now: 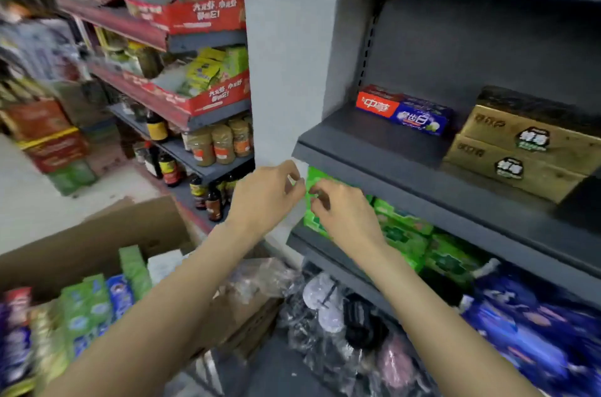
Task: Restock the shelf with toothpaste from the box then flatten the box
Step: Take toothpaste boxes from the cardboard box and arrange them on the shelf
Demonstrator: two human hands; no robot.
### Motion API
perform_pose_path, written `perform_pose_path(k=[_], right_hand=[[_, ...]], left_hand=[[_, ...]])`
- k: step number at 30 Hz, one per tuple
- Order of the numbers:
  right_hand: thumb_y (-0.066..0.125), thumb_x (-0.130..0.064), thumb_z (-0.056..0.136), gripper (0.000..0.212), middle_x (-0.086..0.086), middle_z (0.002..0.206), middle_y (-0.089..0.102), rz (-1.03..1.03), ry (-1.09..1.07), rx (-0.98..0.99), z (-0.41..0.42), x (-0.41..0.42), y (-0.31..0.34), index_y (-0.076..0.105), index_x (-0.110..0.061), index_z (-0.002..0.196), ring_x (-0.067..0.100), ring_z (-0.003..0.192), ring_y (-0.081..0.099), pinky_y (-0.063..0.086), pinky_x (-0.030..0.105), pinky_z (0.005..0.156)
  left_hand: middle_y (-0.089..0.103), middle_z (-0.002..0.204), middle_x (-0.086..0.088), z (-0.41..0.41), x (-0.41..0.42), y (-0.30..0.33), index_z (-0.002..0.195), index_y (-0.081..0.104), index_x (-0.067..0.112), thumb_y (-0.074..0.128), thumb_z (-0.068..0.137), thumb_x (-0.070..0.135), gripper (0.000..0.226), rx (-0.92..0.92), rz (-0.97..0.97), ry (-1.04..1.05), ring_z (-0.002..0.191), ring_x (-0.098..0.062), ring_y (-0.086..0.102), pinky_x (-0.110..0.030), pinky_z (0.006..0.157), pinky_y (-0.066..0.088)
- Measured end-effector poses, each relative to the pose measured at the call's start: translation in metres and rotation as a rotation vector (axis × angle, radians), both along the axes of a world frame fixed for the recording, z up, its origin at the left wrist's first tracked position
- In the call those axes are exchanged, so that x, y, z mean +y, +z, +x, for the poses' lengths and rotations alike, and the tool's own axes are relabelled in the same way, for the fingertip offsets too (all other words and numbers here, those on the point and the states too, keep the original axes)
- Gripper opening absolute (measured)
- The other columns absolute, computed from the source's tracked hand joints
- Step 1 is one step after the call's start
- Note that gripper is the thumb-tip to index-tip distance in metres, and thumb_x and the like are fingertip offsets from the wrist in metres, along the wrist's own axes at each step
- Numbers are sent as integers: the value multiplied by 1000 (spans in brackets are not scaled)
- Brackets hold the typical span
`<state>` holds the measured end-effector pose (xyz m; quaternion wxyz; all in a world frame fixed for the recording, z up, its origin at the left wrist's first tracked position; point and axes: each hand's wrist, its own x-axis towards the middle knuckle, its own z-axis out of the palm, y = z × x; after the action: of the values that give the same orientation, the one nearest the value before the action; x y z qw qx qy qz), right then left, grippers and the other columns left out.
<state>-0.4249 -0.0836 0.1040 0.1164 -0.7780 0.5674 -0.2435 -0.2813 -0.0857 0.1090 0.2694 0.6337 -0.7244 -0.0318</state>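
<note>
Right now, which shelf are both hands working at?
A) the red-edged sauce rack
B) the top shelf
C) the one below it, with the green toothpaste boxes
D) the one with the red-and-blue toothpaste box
C: the left hand and right hand meet at the left end of the green toothpaste boxes, under the shelf holding the red-and-blue toothpaste box.

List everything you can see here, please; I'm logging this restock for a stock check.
Green toothpaste boxes: several, green, lower shelf, at the hands.
Red-and-blue toothpaste box: one, lying on the middle shelf.
Gold boxes: two, stacked, right of it.
Cardboard box: one, brown, open, bottom left, holding green and blue toothpaste.
Plastic bags: clear, below the shelves.
Blue packs: bottom right, blurred.
Jars and bottles: left shelving.
Left hand: fingers curled, at the shelf edge.
Right hand: on the green boxes.
</note>
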Motion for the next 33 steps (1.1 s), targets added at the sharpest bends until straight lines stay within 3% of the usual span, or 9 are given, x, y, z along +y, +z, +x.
perform_pose_path(k=[4, 8, 14, 19, 21, 23, 26, 30, 33], right_hand=[[48, -22, 95, 28, 2, 99, 68, 141, 75, -20, 115, 34, -43, 55, -20, 122, 24, 90, 62, 49, 33, 65], [48, -19, 95, 27, 4, 97, 64, 284, 116, -53, 216, 67, -88, 57, -14, 120, 22, 91, 60, 46, 34, 72], [54, -19, 93, 35, 12, 123, 59, 552, 174, -24, 314, 106, -139, 53, -9, 126, 26, 106, 59, 48, 34, 84], [55, -24, 94, 52, 8, 144, 44, 676, 234, -49, 366, 128, -154, 38, -9, 141, 22, 129, 45, 37, 29, 99], [56, -29, 93, 54, 7, 141, 47, 699, 265, -82, 385, 137, -155, 37, -13, 141, 23, 128, 45, 37, 29, 99], [59, -35, 90, 59, 11, 138, 48, 726, 294, -79, 402, 146, -160, 35, -17, 142, 26, 125, 47, 38, 31, 97], [63, -48, 83, 64, 13, 137, 36, 743, 280, -21, 422, 152, -170, 38, -23, 137, 30, 130, 35, 33, 37, 104], [62, -59, 78, 66, 15, 138, 29, 710, 230, 146, 433, 156, -172, 47, -13, 124, 33, 130, 27, 34, 43, 105], [59, -54, 84, 50, 16, 136, 28, 678, 228, 217, 439, 161, -168, 53, -10, 107, 34, 127, 27, 36, 45, 103]], left_hand=[[68, 88, -2, 122, 39, -39, 99, 60, 19, 46, 93, 36, 23, -93, 222, 126, 86, -26, 63, -32, 63, 46], [65, 103, -10, 230, 80, -72, 103, 62, 15, 47, 90, 30, 25, -129, 453, 245, 97, -33, 60, -36, 77, 47], [58, 120, -12, 336, 134, -107, 118, 53, 11, 50, 90, 27, 33, -222, 517, 343, 114, -32, 52, -41, 91, 42], [36, 141, -14, 376, 162, -133, 133, 39, 4, 53, 90, 44, 60, -338, 518, 479, 134, -30, 29, -46, 106, 30], [14, 154, -20, 387, 171, -140, 145, 21, -3, 55, 90, 40, 77, -287, 538, 539, 145, -32, 12, -45, 114, 22], [0, 156, -25, 396, 179, -144, 148, 1, -5, 61, 88, 36, 94, -142, 560, 602, 145, -36, 8, -43, 116, 21], [22, 148, -30, 406, 187, -146, 147, -6, -7, 66, 85, 31, 103, 196, 584, 665, 132, -38, 36, -42, 103, 41], [47, 129, -24, 420, 191, -149, 144, 14, -3, 66, 84, 26, 84, 261, 497, 652, 115, -37, 52, -43, 88, 48], [55, 123, -21, 426, 192, -149, 138, 25, 4, 64, 87, 25, 67, 410, 465, 624, 107, -34, 60, -41, 80, 53]])
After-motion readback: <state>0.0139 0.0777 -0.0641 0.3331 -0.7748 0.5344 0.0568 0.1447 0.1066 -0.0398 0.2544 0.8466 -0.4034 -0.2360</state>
